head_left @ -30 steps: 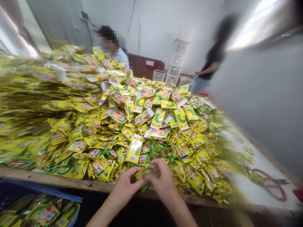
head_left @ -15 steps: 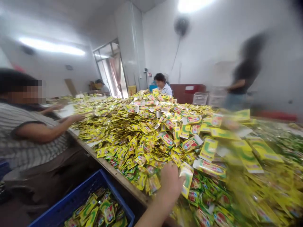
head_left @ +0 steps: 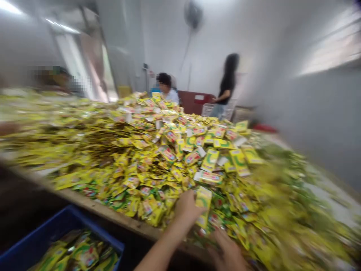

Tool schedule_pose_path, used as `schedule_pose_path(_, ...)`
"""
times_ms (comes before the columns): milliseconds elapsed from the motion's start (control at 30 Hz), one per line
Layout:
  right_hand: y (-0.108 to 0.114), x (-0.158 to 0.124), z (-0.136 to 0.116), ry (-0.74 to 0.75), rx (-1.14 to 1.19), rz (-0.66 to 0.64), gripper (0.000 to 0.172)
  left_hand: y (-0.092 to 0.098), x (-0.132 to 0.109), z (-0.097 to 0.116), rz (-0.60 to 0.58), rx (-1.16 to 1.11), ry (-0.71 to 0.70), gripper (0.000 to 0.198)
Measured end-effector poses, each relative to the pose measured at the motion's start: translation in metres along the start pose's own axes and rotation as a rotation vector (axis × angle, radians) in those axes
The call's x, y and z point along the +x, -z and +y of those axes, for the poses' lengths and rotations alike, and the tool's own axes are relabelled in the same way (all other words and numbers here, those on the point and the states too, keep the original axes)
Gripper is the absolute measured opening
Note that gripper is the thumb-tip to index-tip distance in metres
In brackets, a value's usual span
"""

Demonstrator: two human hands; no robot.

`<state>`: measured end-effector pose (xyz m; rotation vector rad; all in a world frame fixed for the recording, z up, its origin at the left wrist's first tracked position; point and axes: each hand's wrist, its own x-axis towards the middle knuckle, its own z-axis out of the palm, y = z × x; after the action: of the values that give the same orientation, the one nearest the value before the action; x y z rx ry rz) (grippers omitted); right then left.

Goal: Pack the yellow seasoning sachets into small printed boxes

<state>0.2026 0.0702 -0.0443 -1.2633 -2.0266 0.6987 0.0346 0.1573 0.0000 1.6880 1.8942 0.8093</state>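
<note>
My left hand [head_left: 186,207], at the table's near edge, is closed on a small yellow carton [head_left: 203,206] with a green arc on its face. The carton stands tilted upright, its near edge in my grip. Just right of and below it, my right hand [head_left: 228,248] is among loose yellow and green sachets [head_left: 239,229]. It is blurred, and its fingertips are partly lost against the sachets, so any hold there does not show. Around both hands spreads a big heap of sachets [head_left: 135,165], with more yellow cartons [head_left: 210,160] lying on top.
Below the wooden table edge [head_left: 113,216], a blue crate [head_left: 117,244] with sachets stands at the lower left. Beyond the heap sits a person [head_left: 169,92], and another person [head_left: 227,84] stands near white crates [head_left: 207,110]. A wall [head_left: 316,124] runs along the right.
My view has swung to the right, so the nearby co-worker at left is largely out of frame. My right hand has come into view beside the left, which still holds the carton.
</note>
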Motion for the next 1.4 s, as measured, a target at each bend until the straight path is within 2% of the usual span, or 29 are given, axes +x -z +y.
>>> schedule_pose_path(100, 0.012, -0.004, 0.007, -0.156, 0.103, 0.149, 0.018, -0.001, 0.000, 0.006, -0.035, -0.048, -0.060, 0.018)
schedule_pose_path(167, 0.027, -0.004, 0.001, -0.281, 0.269, 0.275, 0.017, 0.001, -0.007, 0.007, -0.095, -0.093, -0.120, 0.015)
schedule_pose_path(233, 0.045, 0.001, -0.010, -0.358, 0.490, 0.410, 0.024, 0.001, -0.018, 0.005, -0.183, -0.176, -0.176, 0.024)
schedule_pose_path(300, 0.059, 0.012, -0.023, -0.355, 0.644, 0.562, 0.028, -0.005, -0.029, 0.003, -0.247, -0.222, -0.252, 0.043)
schedule_pose_path(367, 0.067, 0.025, -0.035, -0.314, 0.679, 0.626, 0.026, -0.016, -0.039, 0.001, -0.243, -0.172, -0.356, 0.061)
schedule_pose_path(433, 0.068, 0.037, -0.043, -0.256, 0.604, 0.635, 0.023, -0.028, -0.046, 0.001, -0.185, -0.076, -0.442, 0.069)
schedule_pose_path(567, 0.057, 0.044, -0.043, -0.146, 0.243, 0.605, 0.016, -0.039, -0.053, 0.003, -0.007, 0.014, -0.480, 0.060)
schedule_pose_path(667, 0.051, 0.040, -0.035, -0.135, 0.062, 0.454, 0.008, -0.038, -0.054, 0.006, 0.152, 0.147, -0.484, 0.056)
schedule_pose_path(700, 0.051, 0.039, -0.033, -0.144, 0.023, 0.393, 0.010, -0.039, -0.054, 0.007, 0.180, 0.204, -0.493, 0.054)
schedule_pose_path(800, 0.060, 0.040, -0.032, -0.167, -0.064, 0.252, 0.017, -0.042, -0.054, 0.013, 0.230, 0.282, -0.525, 0.045)
schedule_pose_path(867, 0.071, 0.042, -0.036, -0.168, -0.076, 0.192, 0.012, -0.044, -0.054, 0.017, 0.252, 0.184, -0.525, 0.043)
schedule_pose_path(900, 0.077, 0.044, -0.039, -0.164, -0.064, 0.171, 0.009, -0.044, -0.054, 0.020, 0.237, 0.089, -0.518, 0.041)
schedule_pose_path(933, 0.083, 0.046, -0.041, -0.162, -0.043, 0.158, 0.013, -0.042, -0.053, 0.021, 0.193, -0.026, -0.503, 0.039)
schedule_pose_path(1000, 0.089, 0.050, -0.042, -0.148, -0.001, 0.152, 0.026, -0.037, -0.054, 0.022, 0.027, -0.273, -0.428, 0.033)
schedule_pose_path(1033, 0.090, 0.053, -0.040, -0.130, 0.011, 0.156, 0.027, -0.033, -0.054, 0.020, -0.072, -0.381, -0.375, 0.029)
schedule_pose_path(1133, 0.079, 0.060, -0.033, -0.016, -0.030, 0.141, 0.011, -0.022, -0.055, 0.010, -0.271, -0.615, -0.253, 0.021)
schedule_pose_path(1200, 0.067, 0.062, -0.028, 0.082, -0.115, 0.094, 0.004, -0.018, -0.055, 0.001, -0.317, -0.725, -0.219, 0.020)
schedule_pose_path(1233, 0.061, 0.062, -0.026, 0.120, -0.158, 0.062, 0.006, -0.017, -0.055, -0.003, -0.334, -0.776, -0.197, 0.023)
schedule_pose_path(1333, 0.052, 0.055, -0.025, 0.169, -0.194, -0.016, 0.002, -0.017, -0.053, -0.011, -0.384, -0.907, -0.108, 0.034)
schedule_pose_path(1400, 0.052, 0.046, -0.027, 0.134, -0.138, 0.005, 0.014, -0.018, -0.051, -0.013, -0.398, -0.947, -0.079, 0.038)
